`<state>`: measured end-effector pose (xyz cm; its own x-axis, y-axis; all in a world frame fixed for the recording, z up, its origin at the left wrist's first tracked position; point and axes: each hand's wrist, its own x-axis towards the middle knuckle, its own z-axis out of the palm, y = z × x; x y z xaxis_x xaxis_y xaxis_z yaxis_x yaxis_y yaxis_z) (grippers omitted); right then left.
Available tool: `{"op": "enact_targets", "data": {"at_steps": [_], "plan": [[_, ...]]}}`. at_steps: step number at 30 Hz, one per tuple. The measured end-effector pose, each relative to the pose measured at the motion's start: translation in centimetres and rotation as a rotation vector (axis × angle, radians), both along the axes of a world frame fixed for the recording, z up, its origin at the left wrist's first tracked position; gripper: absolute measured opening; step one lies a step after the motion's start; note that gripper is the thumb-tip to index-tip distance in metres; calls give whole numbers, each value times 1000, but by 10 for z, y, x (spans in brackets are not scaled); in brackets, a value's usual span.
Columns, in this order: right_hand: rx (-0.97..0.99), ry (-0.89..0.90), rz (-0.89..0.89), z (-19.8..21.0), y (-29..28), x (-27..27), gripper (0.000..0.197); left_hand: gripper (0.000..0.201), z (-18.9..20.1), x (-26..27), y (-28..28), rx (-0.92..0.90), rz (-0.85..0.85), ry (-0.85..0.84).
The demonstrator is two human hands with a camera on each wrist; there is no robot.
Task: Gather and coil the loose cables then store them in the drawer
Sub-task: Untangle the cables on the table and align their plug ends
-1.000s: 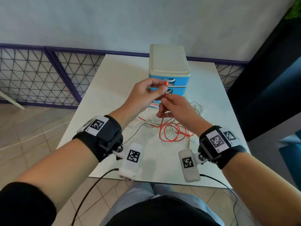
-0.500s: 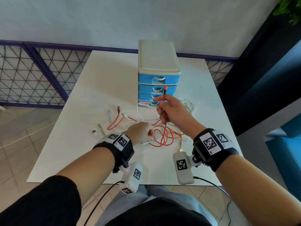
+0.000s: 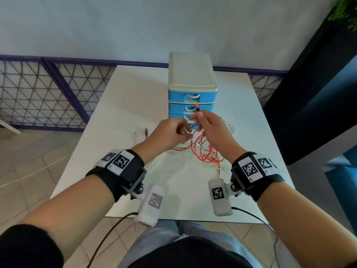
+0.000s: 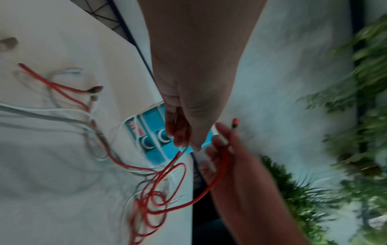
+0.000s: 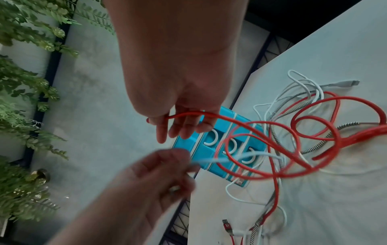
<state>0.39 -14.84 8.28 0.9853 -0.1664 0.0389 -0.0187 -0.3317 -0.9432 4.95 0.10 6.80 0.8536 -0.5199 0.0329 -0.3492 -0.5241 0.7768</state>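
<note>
While both hands are hovering above the white table (image 3: pixel 135 89), the right hand (image 3: pixel 212 130) is pinching the red cable (image 3: pixel 204 155) near its end, and the red plug (image 3: pixel 197 106) is sticking up past the fingertips. From there the red cable is hanging down into a messy pile of loops that is lying on the table just below the hands. The left hand (image 3: pixel 170 132) is sitting right beside the right hand, with its fingers curled and pinching a thin white cable (image 5: pixel 230 160) that is running back into the same pile. White cables and a striped cable (image 5: pixel 314 147) are lying mixed up with the red loops. More cable ends are lying on the table off to the left, near the left hand, and one of them has a red plug (image 3: pixel 146 130). Behind the hands, the little blue drawer box (image 3: pixel 191 97) with a pale lid is standing on the table, and all the drawers showing in it are closed. Green leaves (image 5: pixel 25 82) are hanging by the wall.
</note>
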Motion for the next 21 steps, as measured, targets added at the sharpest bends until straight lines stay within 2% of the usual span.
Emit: {"op": "enact_targets", "data": {"at_steps": [3, 8, 11, 13, 16, 17, 21], "plan": [[-58, -37, 15, -3, 4, 2, 26, 19, 30, 1, -2, -230, 69, -5], [210, -37, 109, -4, 12, 5, 28, 28, 48, 11, -4, -390, 182, -87], [97, -59, 121, 2, 10, 5, 27, 29, 43, 15, -6, -454, 239, -113], [58, -50, 143, 6, 9, 6, 25, 24, 37, 17, -10, -515, 266, -30], [-1, -30, 157, 13, 7, 10, 24, 26, 33, 10, -20, -628, 94, 334], [-25, -24, 164, 15, 7, 11, 24, 28, 32, 7, -24, -655, 47, 403], [4, 28, 156, 12, 4, 6, 33, 27, 27, -2, -41, -619, 37, 415]]}}
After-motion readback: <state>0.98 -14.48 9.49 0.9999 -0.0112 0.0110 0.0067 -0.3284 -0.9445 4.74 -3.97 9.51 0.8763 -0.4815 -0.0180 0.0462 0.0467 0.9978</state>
